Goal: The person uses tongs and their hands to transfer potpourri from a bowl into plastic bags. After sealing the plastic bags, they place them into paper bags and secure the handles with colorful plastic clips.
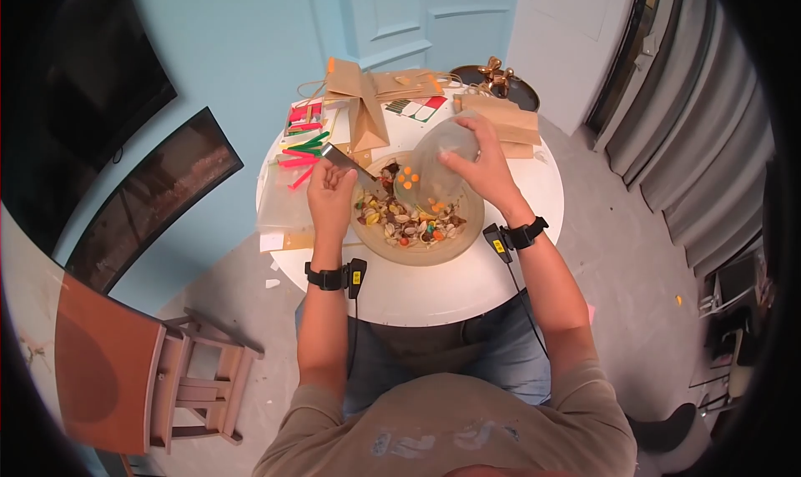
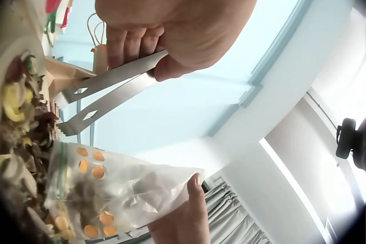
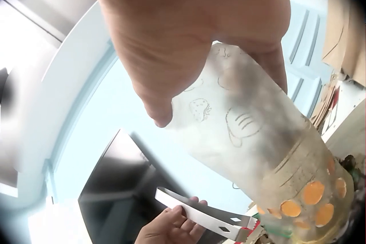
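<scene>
My left hand [image 1: 329, 195] pinches metal tongs [image 1: 350, 162], their two arms apart and tips pointing toward the bowl [image 1: 417, 258]. My right hand [image 1: 488, 170] grips the bottom end of a translucent bag [image 1: 434, 164] with orange dots, tilted so its mouth is down at the bowl's contents. In the right wrist view, the bag [image 3: 240, 118] shows line drawings and dark matter inside. A mix of shells, brown bits and coloured pieces [image 1: 409, 225] lies in the bowl. The tong tips [image 2: 71, 127] hold nothing in the left wrist view.
Brown paper bags [image 1: 359, 102] stand and lie at the table's back, with another [image 1: 501, 123] at the right. Red and green strips [image 1: 307, 148] lie at the left beside flat clear bags [image 1: 284, 206]. A dark round tray [image 1: 521, 93] holds a shiny figurine [image 1: 496, 75].
</scene>
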A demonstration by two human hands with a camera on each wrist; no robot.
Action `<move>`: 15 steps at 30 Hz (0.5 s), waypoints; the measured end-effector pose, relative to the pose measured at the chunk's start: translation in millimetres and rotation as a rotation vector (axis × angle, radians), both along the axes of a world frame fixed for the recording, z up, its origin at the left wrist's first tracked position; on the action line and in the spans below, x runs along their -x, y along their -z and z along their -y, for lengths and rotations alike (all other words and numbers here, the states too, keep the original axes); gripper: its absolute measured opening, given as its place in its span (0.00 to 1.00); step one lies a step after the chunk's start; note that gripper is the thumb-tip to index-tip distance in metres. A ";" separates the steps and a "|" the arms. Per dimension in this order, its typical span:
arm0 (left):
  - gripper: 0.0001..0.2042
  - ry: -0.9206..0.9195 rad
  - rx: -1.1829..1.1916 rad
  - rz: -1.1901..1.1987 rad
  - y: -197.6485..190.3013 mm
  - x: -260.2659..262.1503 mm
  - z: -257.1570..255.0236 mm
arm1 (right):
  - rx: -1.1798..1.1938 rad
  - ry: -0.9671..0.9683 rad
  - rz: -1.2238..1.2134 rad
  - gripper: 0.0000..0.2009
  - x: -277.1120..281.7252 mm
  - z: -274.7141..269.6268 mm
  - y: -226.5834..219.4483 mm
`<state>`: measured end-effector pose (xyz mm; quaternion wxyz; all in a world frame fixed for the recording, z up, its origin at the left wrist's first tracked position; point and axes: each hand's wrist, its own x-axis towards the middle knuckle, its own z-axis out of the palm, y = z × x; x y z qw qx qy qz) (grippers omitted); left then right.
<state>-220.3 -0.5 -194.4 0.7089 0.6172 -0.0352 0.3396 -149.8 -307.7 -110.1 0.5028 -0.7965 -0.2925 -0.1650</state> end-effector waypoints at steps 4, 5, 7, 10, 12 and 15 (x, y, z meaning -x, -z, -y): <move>0.17 0.018 0.053 0.009 -10.6 12.3 3.1 | 0.083 0.048 0.032 0.43 2.6 -14.1 -10.4; 0.17 0.026 0.048 0.020 -10.4 13.4 2.3 | 0.101 0.065 0.037 0.43 3.0 -17.0 -13.9; 0.17 0.039 0.041 0.041 -8.4 14.4 0.2 | 0.111 0.045 0.012 0.44 7.2 -22.6 -27.1; 0.18 0.053 0.049 0.060 -7.2 16.3 -1.2 | 0.162 0.036 0.068 0.45 10.9 -30.7 -46.9; 0.17 0.041 0.048 0.054 -7.0 19.0 -2.6 | 0.196 0.033 0.111 0.46 15.5 -35.2 -59.2; 0.17 0.027 0.057 0.049 -5.5 20.2 -3.1 | 0.219 0.028 0.174 0.45 13.4 -41.2 -73.4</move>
